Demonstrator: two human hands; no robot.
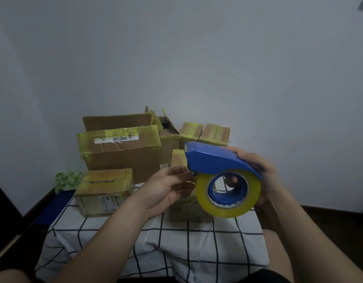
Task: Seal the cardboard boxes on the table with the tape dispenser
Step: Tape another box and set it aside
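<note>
A blue tape dispenser (215, 160) with a yellowish tape roll (229, 207) is held up above the table. My right hand (260, 174) grips its rear, fingers over the top and through the hub. My left hand (168, 188) pinches at the roll's front edge, just under the dispenser's nose. Behind the dispenser a small cardboard box (184, 211) is mostly hidden. A small taped box (105, 190) lies at the left front, and a large taped box (123, 152) with a label stands behind it.
The table wears a white cloth with a black grid (152, 242). At the back stand an open box (166, 131) and two small taped boxes (205, 132). A green crumpled wad (67, 180) and a blue grid mat (53, 207) lie at the left edge.
</note>
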